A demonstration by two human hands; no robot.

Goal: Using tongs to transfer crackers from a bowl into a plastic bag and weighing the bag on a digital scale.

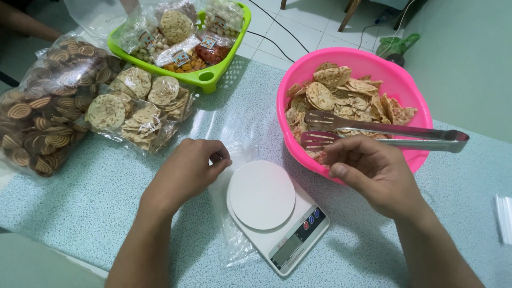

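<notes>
My left hand [189,173] rests on the table just left of a white kitchen scale [274,210], its fingers pinched on a clear plastic bag [234,154] that lies partly under the scale. My right hand [373,173] hovers at the near rim of a pink bowl [410,85] full of flat round crackers [341,93]. Its fingers are curled close to the lower blade of metal tongs [384,133] lying across the bowl; whether it grips them I cannot tell. The scale's round plate is bare.
A green basket [210,77] of packed snacks stands at the back. Left of it lie a bag of pale crackers [136,109] and a big bag of brown swirl cookies [45,114]. Another person's arm [24,24] shows at top left. White strips [504,218] lie at the right edge.
</notes>
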